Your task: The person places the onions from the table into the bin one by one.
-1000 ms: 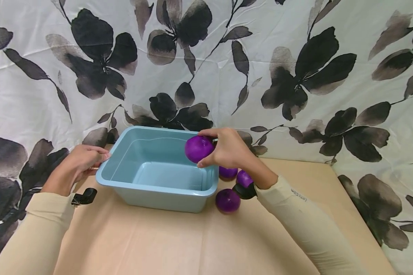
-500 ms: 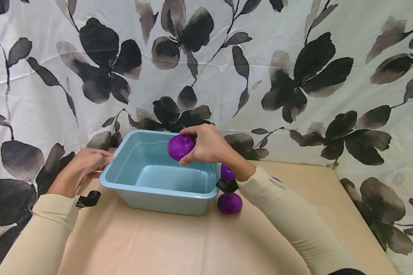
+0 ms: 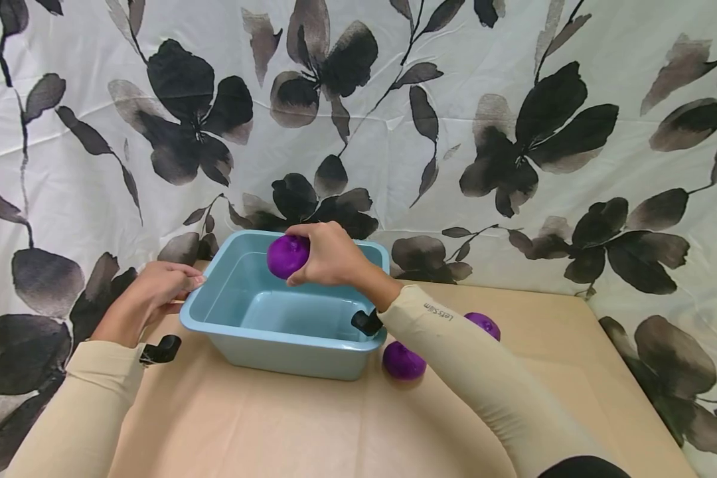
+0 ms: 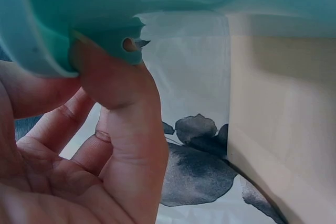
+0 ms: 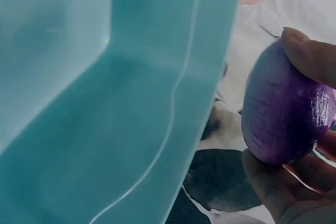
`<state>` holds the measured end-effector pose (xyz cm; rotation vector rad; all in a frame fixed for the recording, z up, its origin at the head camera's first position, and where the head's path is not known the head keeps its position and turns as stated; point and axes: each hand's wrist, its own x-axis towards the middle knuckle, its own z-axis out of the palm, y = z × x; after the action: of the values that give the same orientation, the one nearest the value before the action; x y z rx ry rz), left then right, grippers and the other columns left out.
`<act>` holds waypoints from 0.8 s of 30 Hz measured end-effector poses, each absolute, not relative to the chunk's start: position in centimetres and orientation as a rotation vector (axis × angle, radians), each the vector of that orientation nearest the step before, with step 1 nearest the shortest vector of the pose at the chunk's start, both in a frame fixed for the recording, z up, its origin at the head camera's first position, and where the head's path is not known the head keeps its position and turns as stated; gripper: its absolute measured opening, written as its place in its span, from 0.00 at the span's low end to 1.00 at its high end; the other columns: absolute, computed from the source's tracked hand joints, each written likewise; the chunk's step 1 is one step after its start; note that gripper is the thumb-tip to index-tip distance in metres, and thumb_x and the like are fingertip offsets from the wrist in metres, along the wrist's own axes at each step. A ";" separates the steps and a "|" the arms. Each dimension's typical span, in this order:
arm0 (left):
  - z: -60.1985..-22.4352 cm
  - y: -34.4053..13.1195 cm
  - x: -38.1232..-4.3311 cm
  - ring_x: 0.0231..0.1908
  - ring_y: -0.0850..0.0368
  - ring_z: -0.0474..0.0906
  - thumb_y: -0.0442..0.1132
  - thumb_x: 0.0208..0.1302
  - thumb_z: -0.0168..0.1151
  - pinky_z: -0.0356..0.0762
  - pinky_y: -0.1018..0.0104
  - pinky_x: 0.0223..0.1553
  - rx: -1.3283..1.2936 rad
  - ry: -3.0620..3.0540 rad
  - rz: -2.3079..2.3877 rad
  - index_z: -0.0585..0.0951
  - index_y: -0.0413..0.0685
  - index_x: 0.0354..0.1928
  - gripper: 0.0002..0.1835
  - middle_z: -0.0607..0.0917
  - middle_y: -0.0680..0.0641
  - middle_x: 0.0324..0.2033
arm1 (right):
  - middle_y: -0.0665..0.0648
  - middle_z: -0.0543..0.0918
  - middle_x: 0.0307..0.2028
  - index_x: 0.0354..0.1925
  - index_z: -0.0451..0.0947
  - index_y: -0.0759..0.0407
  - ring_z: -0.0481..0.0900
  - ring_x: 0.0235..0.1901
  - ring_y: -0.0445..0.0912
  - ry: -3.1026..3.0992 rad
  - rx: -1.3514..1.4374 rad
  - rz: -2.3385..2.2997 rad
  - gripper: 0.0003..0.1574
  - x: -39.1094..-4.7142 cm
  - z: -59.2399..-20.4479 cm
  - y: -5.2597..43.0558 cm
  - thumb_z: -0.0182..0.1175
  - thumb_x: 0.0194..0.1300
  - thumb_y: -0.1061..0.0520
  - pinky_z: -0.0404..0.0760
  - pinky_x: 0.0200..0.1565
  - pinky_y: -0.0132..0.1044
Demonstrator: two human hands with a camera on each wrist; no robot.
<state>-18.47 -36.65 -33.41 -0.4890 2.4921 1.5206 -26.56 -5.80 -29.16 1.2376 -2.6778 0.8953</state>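
A light blue plastic basin (image 3: pixel 287 336) stands on the table. My left hand (image 3: pixel 161 287) pinches its left rim; in the left wrist view the thumb (image 4: pixel 113 80) presses under the lip. My right hand (image 3: pixel 328 255) grips a round, glossy purple onion (image 3: pixel 287 257) above the far left part of the basin. In the right wrist view, thumb and fingers wrap the onion (image 5: pixel 283 106), which shows fine lines on its skin. Another purple onion (image 3: pixel 403 362) lies just right of the basin, partly behind the right sleeve, and a further onion (image 3: pixel 482 325) peeks out beyond the forearm.
The table (image 3: pixel 287 431) has a tan cover. Behind it hangs a white cloth (image 3: pixel 394 159) printed with dark flowers. A small black camera sits on each wrist, the right one (image 3: pixel 367 322) over the basin's right end.
My right hand has carried the onion leftward from the basin's right rim to above its far left part. My left hand keeps its hold on the rim. The view has shifted slightly.
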 end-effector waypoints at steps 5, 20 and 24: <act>-33.5 -36.5 -18.5 0.31 0.67 0.84 0.36 0.75 0.58 0.88 0.66 0.37 -0.500 2.471 1.545 0.71 0.29 0.67 0.24 0.84 0.61 0.28 | 0.52 0.88 0.54 0.63 0.80 0.54 0.84 0.51 0.46 -2.658 1.314 0.779 0.46 -27.1 -30.0 -7.0 0.84 0.46 0.46 0.84 0.53 0.38; -33.5 -36.4 -18.5 0.30 0.67 0.83 0.35 0.74 0.59 0.88 0.67 0.36 -0.531 2.468 1.566 0.74 0.29 0.64 0.22 0.83 0.61 0.27 | 0.53 0.81 0.61 0.67 0.73 0.56 0.78 0.60 0.49 -2.631 1.499 0.443 0.46 -28.3 -32.6 -9.8 0.79 0.54 0.46 0.85 0.58 0.40; -33.5 -36.3 -18.5 0.30 0.67 0.82 0.36 0.74 0.59 0.88 0.66 0.36 -0.542 2.485 1.547 0.74 0.30 0.65 0.23 0.83 0.60 0.29 | 0.54 0.80 0.62 0.67 0.72 0.55 0.77 0.61 0.49 -2.639 1.518 0.399 0.46 -28.5 -33.0 -10.4 0.78 0.56 0.45 0.84 0.58 0.39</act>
<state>-18.54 -36.29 -33.48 -0.5417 2.4851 1.5474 -28.54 -10.38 -33.01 1.5177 -2.6395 0.3993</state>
